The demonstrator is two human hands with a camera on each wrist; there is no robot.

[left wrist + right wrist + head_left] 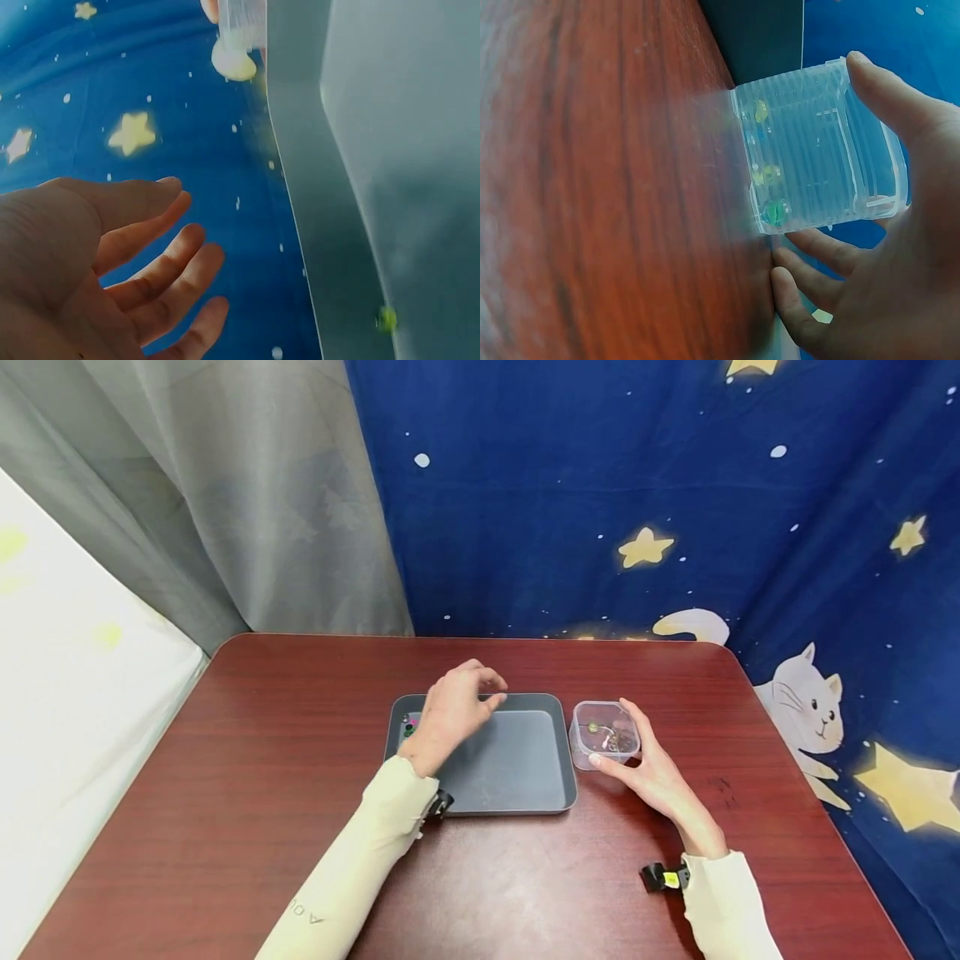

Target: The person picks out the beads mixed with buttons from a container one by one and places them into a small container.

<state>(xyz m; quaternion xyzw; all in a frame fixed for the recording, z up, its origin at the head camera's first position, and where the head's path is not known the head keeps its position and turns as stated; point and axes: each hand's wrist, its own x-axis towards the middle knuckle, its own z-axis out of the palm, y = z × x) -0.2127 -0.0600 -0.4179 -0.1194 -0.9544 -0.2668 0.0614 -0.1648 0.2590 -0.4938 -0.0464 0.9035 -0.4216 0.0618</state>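
My left hand [455, 708] hovers over the grey tray [517, 768], its fingers loosely bent and nothing between them. In the left wrist view a small green bead [386, 319] lies inside the tray by its wall. Several tiny coloured pieces [408, 729] sit in the tray's far left corner, partly hidden by the hand. At the tray's right side, my right hand [654, 772] grips a clear plastic box [583, 756] between thumb and fingers. Through the box's wall show small round beads, among them a green one [775, 212] and a yellow one [760, 111]. The box stands upright on the table.
The reddish-brown wooden table [277, 760] carries the tray and the box. Behind it hang a grey curtain [285, 510] and a blue curtain [525, 510] with stars. A white cloth [67, 635] hangs at the left.
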